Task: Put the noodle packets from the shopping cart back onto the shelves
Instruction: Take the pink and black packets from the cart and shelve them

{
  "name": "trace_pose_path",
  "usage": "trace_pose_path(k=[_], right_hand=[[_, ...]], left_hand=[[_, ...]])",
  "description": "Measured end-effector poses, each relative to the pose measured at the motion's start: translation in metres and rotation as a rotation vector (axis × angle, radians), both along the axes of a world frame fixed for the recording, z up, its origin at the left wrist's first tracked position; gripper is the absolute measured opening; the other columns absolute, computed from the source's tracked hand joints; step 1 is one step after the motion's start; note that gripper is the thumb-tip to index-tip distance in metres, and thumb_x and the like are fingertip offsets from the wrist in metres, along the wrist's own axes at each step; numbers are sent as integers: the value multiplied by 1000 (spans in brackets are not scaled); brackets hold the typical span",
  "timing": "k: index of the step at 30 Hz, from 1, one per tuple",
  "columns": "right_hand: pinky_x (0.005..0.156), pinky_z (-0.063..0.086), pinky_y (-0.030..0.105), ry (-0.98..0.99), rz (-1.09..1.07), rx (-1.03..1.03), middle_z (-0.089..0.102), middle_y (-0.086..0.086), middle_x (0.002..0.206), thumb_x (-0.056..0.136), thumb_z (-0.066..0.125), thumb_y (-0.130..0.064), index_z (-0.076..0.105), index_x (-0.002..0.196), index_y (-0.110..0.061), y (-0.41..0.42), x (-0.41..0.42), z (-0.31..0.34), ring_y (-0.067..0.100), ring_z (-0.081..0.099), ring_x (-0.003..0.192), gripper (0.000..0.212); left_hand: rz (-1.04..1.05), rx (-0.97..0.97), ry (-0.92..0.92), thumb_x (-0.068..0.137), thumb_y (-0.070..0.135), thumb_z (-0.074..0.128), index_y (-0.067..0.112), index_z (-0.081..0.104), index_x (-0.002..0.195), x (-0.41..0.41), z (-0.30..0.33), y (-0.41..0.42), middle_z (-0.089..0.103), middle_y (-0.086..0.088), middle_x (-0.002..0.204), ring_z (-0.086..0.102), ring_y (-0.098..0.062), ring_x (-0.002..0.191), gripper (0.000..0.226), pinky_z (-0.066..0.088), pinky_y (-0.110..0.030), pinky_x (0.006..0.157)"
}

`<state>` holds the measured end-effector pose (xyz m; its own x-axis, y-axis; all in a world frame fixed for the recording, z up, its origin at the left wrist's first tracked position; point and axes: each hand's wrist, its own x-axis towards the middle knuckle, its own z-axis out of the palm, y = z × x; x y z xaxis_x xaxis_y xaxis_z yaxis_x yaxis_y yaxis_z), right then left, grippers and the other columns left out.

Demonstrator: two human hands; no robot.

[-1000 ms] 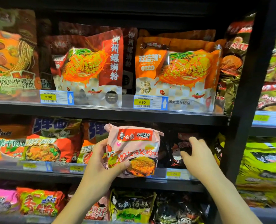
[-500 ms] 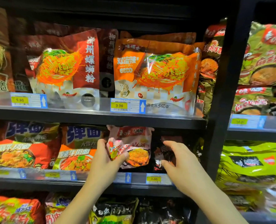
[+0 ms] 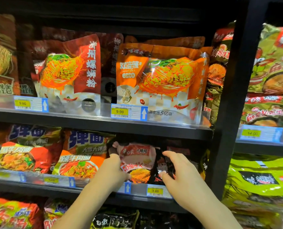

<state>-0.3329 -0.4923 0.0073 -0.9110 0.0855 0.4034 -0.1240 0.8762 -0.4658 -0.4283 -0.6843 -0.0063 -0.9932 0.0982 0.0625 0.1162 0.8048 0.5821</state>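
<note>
Sliding the pink plastic noodle packet (image 3: 136, 160) in, left hand (image 3: 111, 172) pinches it; right hand (image 3: 178, 172) grips black packets (image 3: 164, 169) at 3 o'clock, which could spring back and crumple it.

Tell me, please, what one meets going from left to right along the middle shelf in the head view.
Red noodle packet → orange noodle packet → left hand → pink noodle packet → black packet → right hand.

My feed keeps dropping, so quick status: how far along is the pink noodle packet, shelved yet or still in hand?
Nearly shelved. The pink packet is already in its slot on the middle shelf, behind the 3.00 price tag. The left hand grips its left edge; the right hand holds the black packet beside it aside. Left: let go and withdraw. The cart is out of view, so remaining packets are unknown.
</note>
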Motion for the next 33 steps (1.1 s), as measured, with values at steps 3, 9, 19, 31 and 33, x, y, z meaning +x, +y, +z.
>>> trace_pose_path(k=[3, 9, 19, 31, 33], right_hand=[[106, 42, 22, -14, 6, -4, 35, -19, 154, 101, 59, -37, 27, 154, -42, 1, -3, -2, 5, 42, 138, 62], [102, 44, 22, -31, 10, -9, 36, -18, 153, 101, 60, -38, 28, 154, -40, 2, -7, -7, 6, 45, 134, 62], [97, 47, 26, -50, -19, -18, 39, -14, 151, 98, 62, -44, 26, 156, -38, 0, -9, -7, 7, 50, 118, 68], [109, 42, 29, -45, -49, -15, 32, -15, 160, 97, 64, -45, 24, 157, -39, -14, -1, -14, 10, 38, 144, 73], [109, 42, 29, -37, -62, -20, 33, -16, 160, 96, 64, -45, 25, 157, -39, -15, 2, -14, 9, 38, 144, 73]], left_hand=[[38, -110, 27, 93, 31, 71, 11, 57, 109, -10, -2, 6, 61, -7, 107, 61, -24, 101, 29, 44, -26, 74], [122, -256, -151, 98, 26, 62, 4, 5, 159, -49, 6, 26, 39, -19, 153, 48, -31, 136, 86, 46, -35, 104], [163, -231, 106, 98, 20, 61, 7, 64, 116, -24, -5, 19, 64, -9, 105, 66, -24, 97, 23, 54, -28, 78], [56, -384, 551, 92, 7, 63, 16, 50, 98, -9, -3, -7, 51, -8, 101, 45, -25, 93, 17, 35, -33, 78], [-14, -371, 440, 97, 12, 59, 14, 56, 105, -9, 1, -7, 58, -7, 111, 55, -26, 104, 9, 46, -33, 84]])
